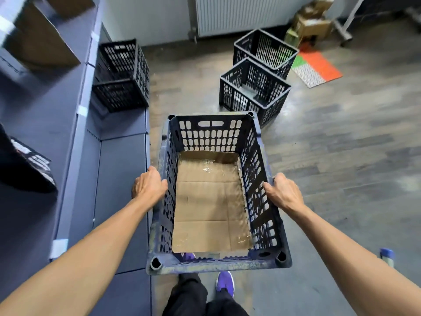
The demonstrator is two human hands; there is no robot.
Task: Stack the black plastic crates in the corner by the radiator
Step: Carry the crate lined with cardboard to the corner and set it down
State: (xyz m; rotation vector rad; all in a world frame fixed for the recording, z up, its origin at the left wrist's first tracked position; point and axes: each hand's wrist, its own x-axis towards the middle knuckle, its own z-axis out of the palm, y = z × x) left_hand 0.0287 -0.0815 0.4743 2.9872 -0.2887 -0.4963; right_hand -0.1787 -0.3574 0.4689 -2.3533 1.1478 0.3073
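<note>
Crate held near centre: dark slotted plastic, scuffed rim, cardboard sheet lining its bottom. L hand and R hand grip its side rims. Far left, stacked crates; far right, 2 loose crates on floor by radiator.

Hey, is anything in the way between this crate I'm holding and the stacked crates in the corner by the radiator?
Nothing visible is. Bare floor lies between the held black plastic crate and the two stacked black crates on the left; two loose black crates sit off to the right, clear of that path.
</note>
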